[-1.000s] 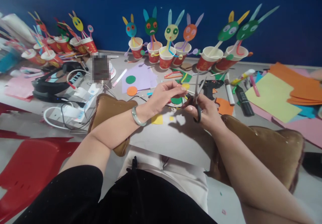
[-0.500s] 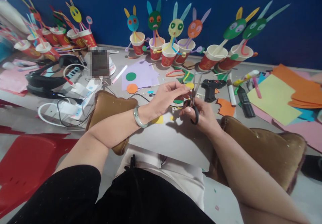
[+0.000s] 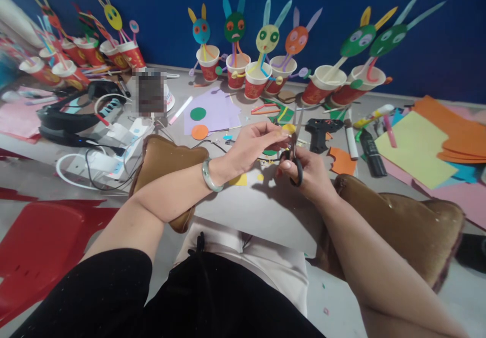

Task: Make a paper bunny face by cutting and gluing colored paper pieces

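Between the thumb and fingers of my left hand (image 3: 256, 145) is a small yellow paper piece (image 3: 288, 128) with a rounded edge. My right hand (image 3: 309, 173) is closed around the black handles of a pair of scissors (image 3: 298, 138). The blades point up and away from me, apart from each other, right beside the paper. Below my hands, a yellow paper scrap (image 3: 238, 179) lies on the table. A green paper circle (image 3: 198, 114) and an orange paper circle (image 3: 199, 132) lie to the left, by purple sheets (image 3: 218, 110).
Paper cups (image 3: 258, 80) with paper rabbit figures line the back wall. A black glue gun (image 3: 320, 133), a black marker (image 3: 372, 153) and coloured sheets (image 3: 413, 148) lie at right. Brown cushions (image 3: 398, 226) flank me. A power strip (image 3: 129, 148) with cables is at left.
My right hand and the scissors have shifted slightly right. The yellow paper has moved a little right with my left fingers, which still pinch it.
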`<state>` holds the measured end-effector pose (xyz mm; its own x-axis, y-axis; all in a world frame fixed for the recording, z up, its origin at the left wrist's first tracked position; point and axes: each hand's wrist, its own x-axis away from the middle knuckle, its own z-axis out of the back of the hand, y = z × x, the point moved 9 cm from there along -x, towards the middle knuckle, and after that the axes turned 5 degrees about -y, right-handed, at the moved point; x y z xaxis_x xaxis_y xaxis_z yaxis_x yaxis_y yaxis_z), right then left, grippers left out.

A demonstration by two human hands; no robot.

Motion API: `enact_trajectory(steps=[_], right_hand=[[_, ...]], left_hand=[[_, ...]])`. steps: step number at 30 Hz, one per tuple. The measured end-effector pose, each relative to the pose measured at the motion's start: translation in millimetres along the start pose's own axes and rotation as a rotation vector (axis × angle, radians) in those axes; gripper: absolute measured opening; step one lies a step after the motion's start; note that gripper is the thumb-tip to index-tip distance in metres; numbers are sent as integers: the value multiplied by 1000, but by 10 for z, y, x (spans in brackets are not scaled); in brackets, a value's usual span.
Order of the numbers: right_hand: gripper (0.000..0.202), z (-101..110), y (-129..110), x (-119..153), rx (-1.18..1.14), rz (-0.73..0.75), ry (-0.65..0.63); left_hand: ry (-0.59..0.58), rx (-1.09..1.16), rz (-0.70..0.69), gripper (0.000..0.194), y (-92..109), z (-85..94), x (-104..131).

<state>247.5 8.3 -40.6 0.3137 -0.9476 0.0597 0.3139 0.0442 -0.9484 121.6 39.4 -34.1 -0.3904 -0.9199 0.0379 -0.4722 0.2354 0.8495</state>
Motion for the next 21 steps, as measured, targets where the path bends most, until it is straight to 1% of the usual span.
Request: enact_trajectory(steps=[4,9,15,21], right_hand=[[68,8,16,1,-3,-10,1],[68,13,9,9,-11,-33,11],[66,12,-11,12,-19,-40,19],[65,21,29,18,-26,-66,21]], left_hand=[[32,13,50,34,-22,4,2],[44,-14,59,38,-4,-4,-6],[54,-31,56,37,20,-11,2],[28,-25,38,40,51,-24,3]])
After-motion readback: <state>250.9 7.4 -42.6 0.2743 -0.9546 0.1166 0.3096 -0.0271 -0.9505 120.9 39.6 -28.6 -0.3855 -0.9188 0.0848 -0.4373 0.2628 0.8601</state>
